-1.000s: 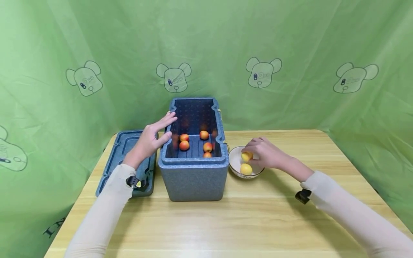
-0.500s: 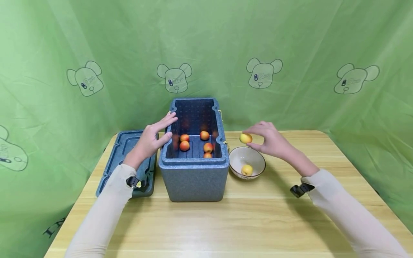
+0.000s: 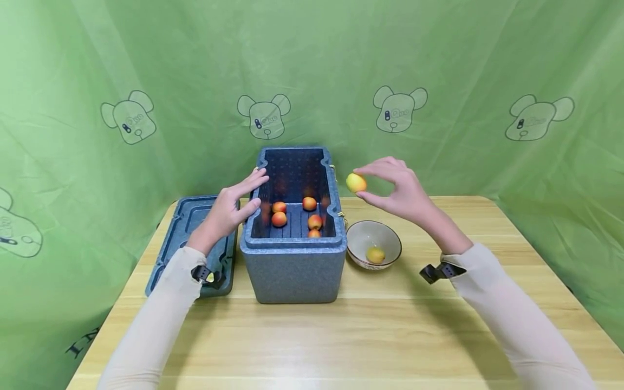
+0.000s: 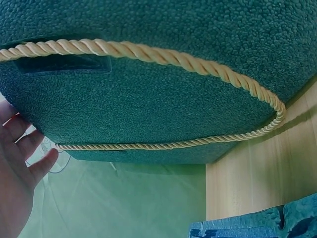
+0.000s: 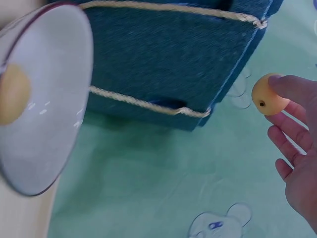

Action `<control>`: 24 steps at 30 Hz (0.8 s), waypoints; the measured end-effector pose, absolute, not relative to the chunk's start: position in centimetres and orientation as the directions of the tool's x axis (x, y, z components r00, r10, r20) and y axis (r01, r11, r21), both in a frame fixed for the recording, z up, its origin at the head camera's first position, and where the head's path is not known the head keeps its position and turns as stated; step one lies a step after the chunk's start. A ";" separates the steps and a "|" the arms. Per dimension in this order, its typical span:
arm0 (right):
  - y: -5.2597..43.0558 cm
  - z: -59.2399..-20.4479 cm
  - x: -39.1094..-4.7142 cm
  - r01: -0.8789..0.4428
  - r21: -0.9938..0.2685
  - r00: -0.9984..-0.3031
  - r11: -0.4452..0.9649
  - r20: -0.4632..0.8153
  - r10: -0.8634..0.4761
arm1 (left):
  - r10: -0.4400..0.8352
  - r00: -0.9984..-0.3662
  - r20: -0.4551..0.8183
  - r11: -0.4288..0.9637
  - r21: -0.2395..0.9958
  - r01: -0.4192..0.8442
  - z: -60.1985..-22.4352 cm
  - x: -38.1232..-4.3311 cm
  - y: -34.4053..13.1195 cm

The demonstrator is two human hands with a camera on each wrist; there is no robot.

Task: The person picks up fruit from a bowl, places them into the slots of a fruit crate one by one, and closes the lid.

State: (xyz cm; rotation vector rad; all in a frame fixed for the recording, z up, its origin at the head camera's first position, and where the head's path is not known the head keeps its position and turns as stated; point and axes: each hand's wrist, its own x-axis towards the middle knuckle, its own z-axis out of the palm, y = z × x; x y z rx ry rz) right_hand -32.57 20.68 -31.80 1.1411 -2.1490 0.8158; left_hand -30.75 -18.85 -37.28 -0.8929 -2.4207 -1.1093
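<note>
My right hand pinches a small yellow apple-like fruit between thumb and fingertips. It is raised beside the box's right wall, higher than the bowl; a small dark spot marks the fruit in the right wrist view. Below it stands a white bowl with a dark rim, with one yellow fruit at the bottom. My left hand rests on the left rim of a tall grey-blue foam box, fingers extended. Several red-orange fruits lie on the box floor.
The box's lid lies flat on the wooden table, left of the box and partly under my left forearm. A twisted rope runs along the box's side. Green cloth hangs close behind the table.
My right hand lifted one yellow fruit out of the bowl, then moved up and left with it toward the box. The left hand has stayed on the rim.
</note>
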 end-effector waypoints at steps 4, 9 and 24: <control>19.5 -30.8 -32.3 -0.874 -0.242 -0.451 0.421 0.726 -0.520 | 0.405 -0.741 0.536 0.495 0.552 0.670 -37.3 -30.8 -18.8; 17.9 -29.7 -31.9 -0.890 -0.238 -0.431 0.390 0.718 -0.546 | 0.403 -0.740 0.538 0.495 0.552 0.671 -37.3 -30.7 -18.8; 14.4 -28.4 -31.2 -0.933 -0.194 -0.356 0.304 0.632 -0.688 | 0.398 -0.741 0.540 0.485 0.561 0.670 -37.2 -30.6 -18.7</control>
